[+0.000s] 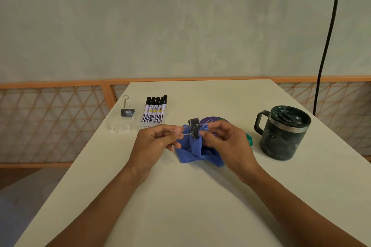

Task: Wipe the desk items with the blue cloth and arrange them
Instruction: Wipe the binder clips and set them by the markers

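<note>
My left hand point(154, 140) pinches the wire handles of a black binder clip point(194, 128) held above the white desk point(180, 196). My right hand point(224, 142) grips the blue cloth point(195, 150), pressing a fold of it against the clip's right side; the rest of the cloth hangs down onto the desk. A second binder clip point(127, 110) stands at the far left. Beside it lies a row of several black-capped markers point(154, 112).
A dark lidded mug point(283, 132) stands at the right. A purple round item point(212, 121) and a teal object point(249, 139) lie partly hidden behind my right hand. A small white plastic piece point(119, 128) lies near the left edge. A black cable point(329, 40) hangs at right.
</note>
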